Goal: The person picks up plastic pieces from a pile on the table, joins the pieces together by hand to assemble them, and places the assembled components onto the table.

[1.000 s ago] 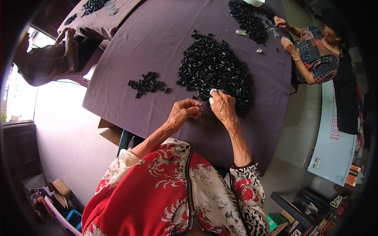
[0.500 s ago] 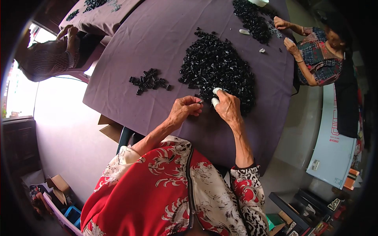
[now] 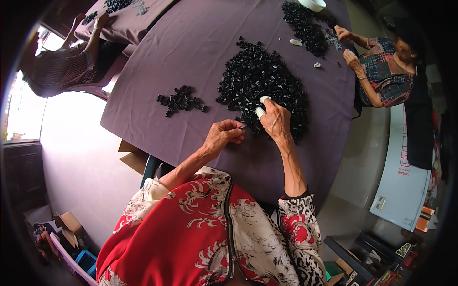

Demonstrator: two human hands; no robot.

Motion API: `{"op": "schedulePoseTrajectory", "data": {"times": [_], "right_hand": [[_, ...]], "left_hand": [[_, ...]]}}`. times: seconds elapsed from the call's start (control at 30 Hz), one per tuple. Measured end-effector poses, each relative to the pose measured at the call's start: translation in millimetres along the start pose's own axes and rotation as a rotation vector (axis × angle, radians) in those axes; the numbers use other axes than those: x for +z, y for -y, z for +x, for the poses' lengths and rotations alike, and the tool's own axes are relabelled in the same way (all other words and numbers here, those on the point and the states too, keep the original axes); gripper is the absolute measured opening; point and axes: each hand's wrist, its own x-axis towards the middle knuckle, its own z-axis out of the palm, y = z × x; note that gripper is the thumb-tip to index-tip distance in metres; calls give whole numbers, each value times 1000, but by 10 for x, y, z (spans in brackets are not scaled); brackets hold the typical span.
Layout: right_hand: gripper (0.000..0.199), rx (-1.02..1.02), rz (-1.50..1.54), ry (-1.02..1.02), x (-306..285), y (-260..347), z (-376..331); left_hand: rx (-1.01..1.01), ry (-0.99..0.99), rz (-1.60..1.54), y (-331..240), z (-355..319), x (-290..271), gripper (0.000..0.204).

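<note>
Left hand (image 3: 223, 137): thumb and index finger closed together on a small dark piece (image 3: 243, 127), held just off the near edge of the large pile of black pieces (image 3: 260, 71). I log no clear change in this grip or its place against the frame half a second earlier.

Right hand (image 3: 276, 119): this is the main difference. It has advanced away from the wearer's body, so its tips now sit farther over the large pile. Thumb and index finger, both in white finger covers (image 3: 260, 113), stand a narrow gap apart; from my feed I cannot tell whether a piece sits between them.

Small cluster of black pieces (image 3: 181, 101): on the purple tablecloth (image 3: 191, 52), left of the large pile and well apart from it; arrangement unchanged.

Surroundings: the person on the left (image 3: 62, 69), whose arms were bent up before, now reaches forward to the neighbouring table (image 3: 138, 21). The co-worker on the right (image 3: 386, 71) keeps both hands raised by the table edge, much as earlier. I see slightly more of the white bowl (image 3: 312, 5) at the upper border.
</note>
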Motion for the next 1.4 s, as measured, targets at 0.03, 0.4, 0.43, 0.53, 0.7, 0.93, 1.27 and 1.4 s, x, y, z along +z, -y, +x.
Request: {"op": "schedulePoseTrajectory", "data": {"times": [0.03, 0.4, 0.43, 0.53, 0.7, 0.93, 1.27, 1.4], "right_hand": [[14, -3, 0, -2, 18, -14, 15], [15, 251, 615, 107, -119, -41, -60], [15, 328, 826, 121, -175, -26, -98], [15, 372, 1071, 97, -303, 45, -212], [18, 295, 978, 3, -441, 153, -281], [18, -163, 196, -195, -533, 256, -288], [15, -170, 170, -248, -534, 297, -310], [15, -207, 84, -284, -565, 333, -303]], "left_hand": [[2, 3, 4, 2, 1, 0, 16], [85, 5, -1, -191, 46, 191, 15], [126, 11, -46, -249, 66, 239, 14], [177, 49, -137, -350, 99, 373, 11], [168, 77, -210, -377, 98, 518, 10], [226, 32, -148, -424, 80, 608, 12], [110, 90, -342, -433, 125, 605, 9], [182, 84, -268, -422, 131, 612, 8]]}}
